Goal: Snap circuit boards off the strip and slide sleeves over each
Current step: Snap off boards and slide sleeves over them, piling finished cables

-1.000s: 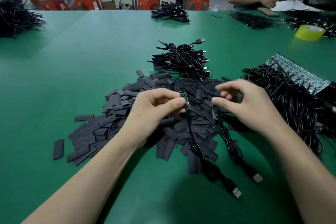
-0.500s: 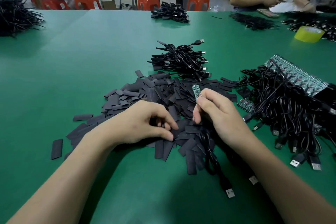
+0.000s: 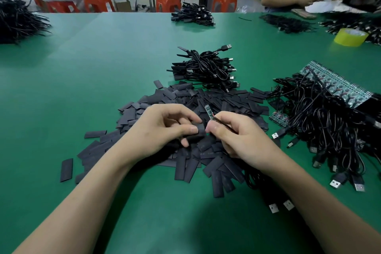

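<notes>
Pinching a black sleeve (image 3: 199, 133), the left hand (image 3: 162, 128) holds it ready. Just beside, the right hand (image 3: 239, 136) pinches a circuit board (image 3: 209, 112), tip raised for sleeving.

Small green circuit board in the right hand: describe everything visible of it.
The small green circuit board is a narrow strip studded with tiny parts too small to identify. It stands tilted, free end up and away, lower end pinched in the fingertips of the right hand. A thin reddish wire runs from that end across the hand. It is bare: the flat black sleeve pinched by the left hand sits just beside it, not over it.
</notes>
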